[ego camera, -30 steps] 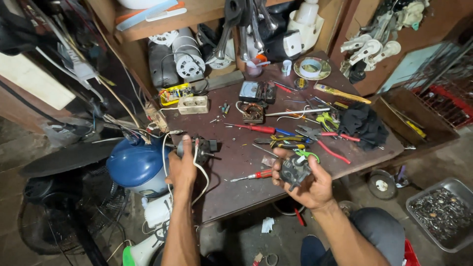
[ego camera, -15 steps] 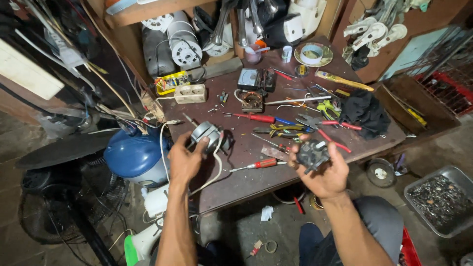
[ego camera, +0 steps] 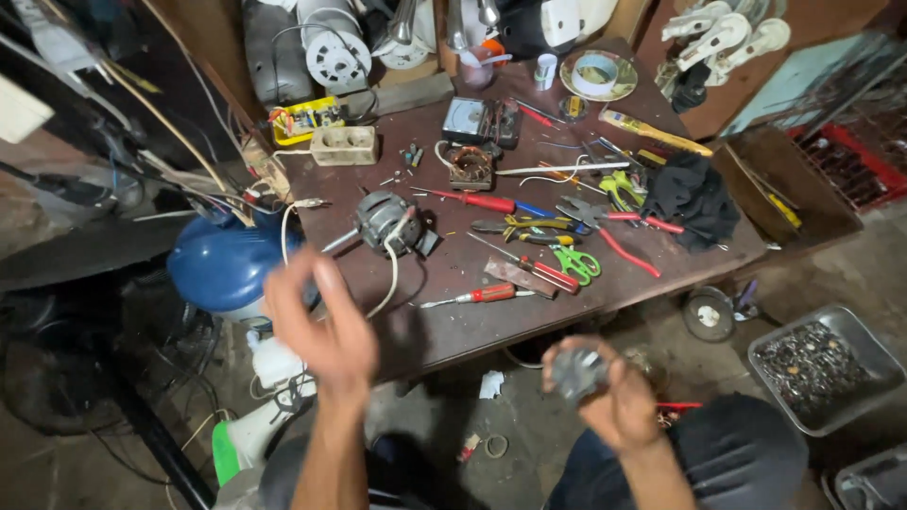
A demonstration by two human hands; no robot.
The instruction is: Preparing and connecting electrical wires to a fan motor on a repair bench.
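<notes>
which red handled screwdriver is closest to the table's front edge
The short red-handled screwdriver lying just beyond the front edge of the table; the longer one lies further back, mid-table.

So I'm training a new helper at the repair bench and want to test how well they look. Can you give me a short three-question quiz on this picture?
1. True or false: the left hand is gripping the small motor on the table.
2. What does the right hand hold?
A. green-handled scissors
B. a small grey round part
C. a red-handled screwdriver
3. Fill in: the motor's white cord trails toward the table's ____ edge.

Key
1. False: the left hand is open and empty, off the table's near edge, apart from the motor.
2. B: the grey round part sits in its fingers, below the table edge.
3. Near (front).
</notes>
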